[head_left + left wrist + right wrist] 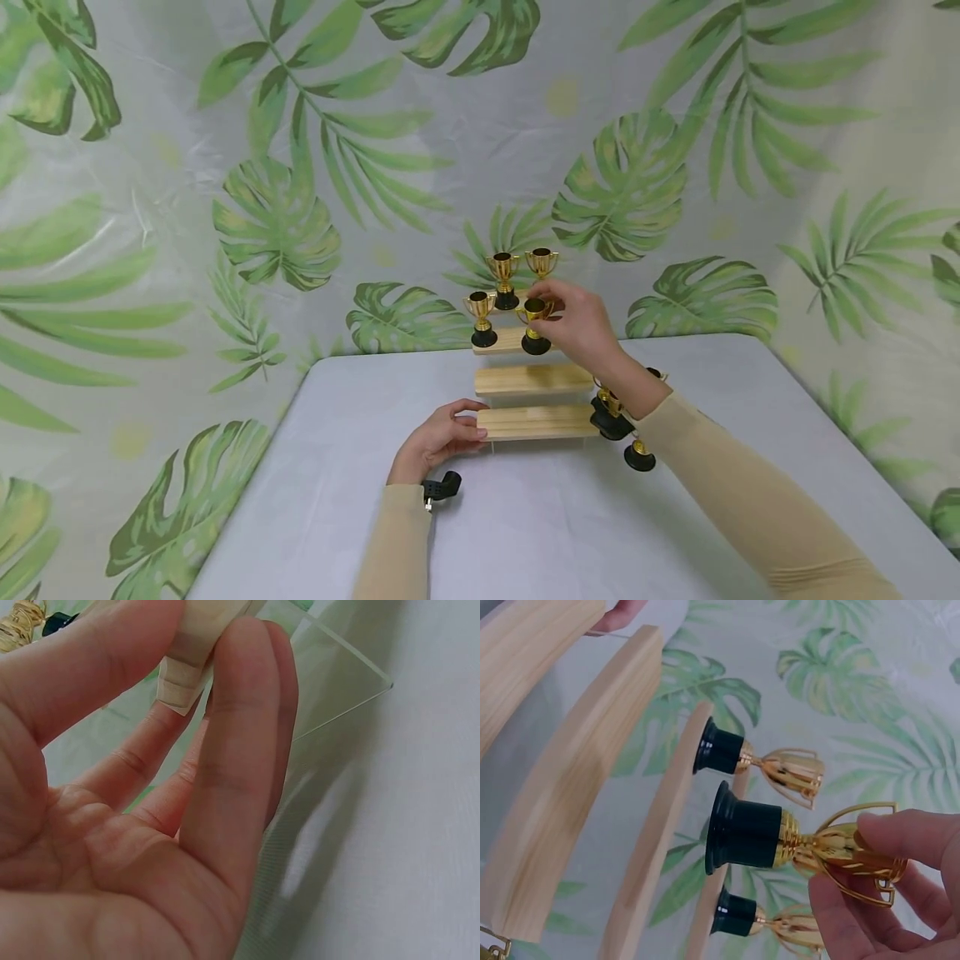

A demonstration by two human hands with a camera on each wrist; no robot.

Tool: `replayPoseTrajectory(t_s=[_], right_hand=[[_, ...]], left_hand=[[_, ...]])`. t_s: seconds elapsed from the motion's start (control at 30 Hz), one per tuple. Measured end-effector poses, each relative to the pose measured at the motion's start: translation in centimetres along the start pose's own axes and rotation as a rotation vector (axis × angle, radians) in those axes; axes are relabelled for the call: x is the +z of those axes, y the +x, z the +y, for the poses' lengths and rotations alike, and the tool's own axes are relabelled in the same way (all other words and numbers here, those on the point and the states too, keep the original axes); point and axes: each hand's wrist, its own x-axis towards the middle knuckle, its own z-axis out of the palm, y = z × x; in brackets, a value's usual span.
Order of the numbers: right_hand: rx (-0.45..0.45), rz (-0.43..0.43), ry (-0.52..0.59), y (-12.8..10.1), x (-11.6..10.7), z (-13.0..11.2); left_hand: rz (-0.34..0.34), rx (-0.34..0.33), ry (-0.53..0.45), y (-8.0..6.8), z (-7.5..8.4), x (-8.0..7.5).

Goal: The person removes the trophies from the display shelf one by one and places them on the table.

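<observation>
My right hand [573, 321] pinches a small gold trophy [840, 851] by its cup, thumb on one side and fingers on the other. Its black base [746, 832] is close over the third step up of a wooden tiered stand [534, 379]. To its left, a second trophy [482, 321] stands on that same step. Two more, a left trophy [504, 283] and a partly hidden right trophy [542, 260], are on the top step. Down at the lowest step, my left hand [446, 437] grips the left end of the board [184, 671] between thumb and fingers.
Several other trophies [639, 457] are on the white table [360, 500] right of the stand, partly behind my right forearm. Clear side panels [352, 656] support the boards. A leaf-patterned cloth [420, 167] hangs behind the table.
</observation>
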Motion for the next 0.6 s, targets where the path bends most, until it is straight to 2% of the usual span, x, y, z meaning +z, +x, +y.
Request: replayPoseTrajectory(t_s=[0.37,0.6], right_hand=[[-0.050,-0.042,-0.030,-1.3,-1.1,-0.7],[-0.075,-0.042,-0.069,-2.4,-1.9,-0.5]], left_hand=[[0.005,0.008,-0.020,-0.2,0.1,0.1],[0.028,-0.019,-0.056,-0.2,0.2,0.3]])
